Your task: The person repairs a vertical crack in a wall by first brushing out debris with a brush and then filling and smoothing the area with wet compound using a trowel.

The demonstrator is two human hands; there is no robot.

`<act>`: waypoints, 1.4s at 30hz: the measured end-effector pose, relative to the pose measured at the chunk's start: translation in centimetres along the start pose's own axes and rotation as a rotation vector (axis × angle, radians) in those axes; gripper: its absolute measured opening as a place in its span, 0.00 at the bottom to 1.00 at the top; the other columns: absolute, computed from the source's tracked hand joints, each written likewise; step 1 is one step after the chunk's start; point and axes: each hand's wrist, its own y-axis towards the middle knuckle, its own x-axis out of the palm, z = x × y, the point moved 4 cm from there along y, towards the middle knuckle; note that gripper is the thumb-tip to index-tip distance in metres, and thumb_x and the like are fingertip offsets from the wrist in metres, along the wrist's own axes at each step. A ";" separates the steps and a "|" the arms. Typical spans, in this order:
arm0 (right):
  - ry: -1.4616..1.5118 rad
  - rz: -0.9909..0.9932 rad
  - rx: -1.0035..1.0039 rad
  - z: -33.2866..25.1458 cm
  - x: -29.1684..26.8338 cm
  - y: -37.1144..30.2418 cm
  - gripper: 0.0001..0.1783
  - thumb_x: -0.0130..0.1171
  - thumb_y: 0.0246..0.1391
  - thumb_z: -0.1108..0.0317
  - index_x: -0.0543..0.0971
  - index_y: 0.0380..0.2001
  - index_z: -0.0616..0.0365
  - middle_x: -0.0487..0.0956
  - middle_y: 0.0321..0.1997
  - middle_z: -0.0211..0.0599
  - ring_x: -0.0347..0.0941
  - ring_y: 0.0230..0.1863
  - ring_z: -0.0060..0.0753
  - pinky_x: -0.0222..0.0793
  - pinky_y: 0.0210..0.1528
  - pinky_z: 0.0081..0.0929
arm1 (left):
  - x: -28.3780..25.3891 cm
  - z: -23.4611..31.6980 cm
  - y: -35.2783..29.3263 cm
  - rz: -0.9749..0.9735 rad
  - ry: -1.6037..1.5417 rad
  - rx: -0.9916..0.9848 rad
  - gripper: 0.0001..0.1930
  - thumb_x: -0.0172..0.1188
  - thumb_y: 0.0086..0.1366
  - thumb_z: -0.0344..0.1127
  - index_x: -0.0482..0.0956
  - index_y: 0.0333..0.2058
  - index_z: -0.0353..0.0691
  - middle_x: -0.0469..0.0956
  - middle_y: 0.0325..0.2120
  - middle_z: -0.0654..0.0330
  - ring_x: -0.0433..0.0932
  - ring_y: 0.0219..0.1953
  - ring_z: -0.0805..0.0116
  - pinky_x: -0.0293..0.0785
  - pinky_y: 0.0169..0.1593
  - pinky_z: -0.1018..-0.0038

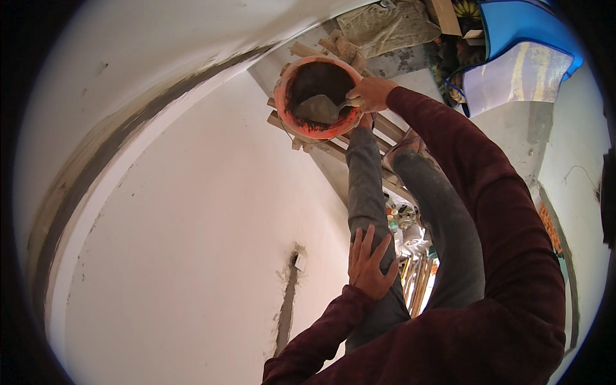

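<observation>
An orange-red bucket (284,106) stands on the planks, with dark grey mortar (319,78) inside and smears of it on the inner wall. My right hand (374,95) is closed round the handle of a trowel (317,109). The trowel's blade lies within the bucket's mouth, against the mortar. Lower down, my left hand (371,269) lies flat with fingers spread on my left leg, in grey trousers (364,186). It holds nothing.
Under my feet is a platform of wooden planks (330,151). A white wall (186,212) on the left has a filled groove (286,308) running to a small box (298,261). A crumpled sheet (385,29) and blue sheeting (523,29) lie beyond the bucket.
</observation>
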 end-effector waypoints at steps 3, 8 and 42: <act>0.029 0.033 -0.036 0.1 -0.3 -0.4 0.30 0.69 0.37 0.61 0.79 0.50 0.44 0.81 0.37 0.44 0.77 0.42 0.51 0.71 0.42 0.45 | 0.1 0.0 -0.1 0.003 0.000 -0.001 0.30 0.66 0.53 0.40 0.72 0.57 0.47 0.53 0.66 0.47 0.48 0.69 0.40 0.49 0.67 0.50; 0.082 0.102 -0.059 1.7 0.7 -2.4 0.30 0.68 0.32 0.64 0.80 0.47 0.43 0.81 0.35 0.43 0.77 0.41 0.51 0.69 0.42 0.46 | 0.0 -0.3 -0.2 0.008 0.029 0.004 0.30 0.66 0.53 0.40 0.73 0.57 0.47 0.54 0.65 0.47 0.48 0.68 0.40 0.50 0.67 0.50; 0.399 0.939 0.133 -34.5 -25.7 -52.8 0.24 0.60 0.41 0.60 0.72 0.41 0.61 0.75 0.28 0.55 0.73 0.32 0.61 0.68 0.34 0.47 | -14.5 7.3 -6.2 0.558 0.071 0.458 0.27 0.54 0.64 0.44 0.69 0.58 0.33 0.57 0.62 0.36 0.55 0.65 0.39 0.50 0.67 0.53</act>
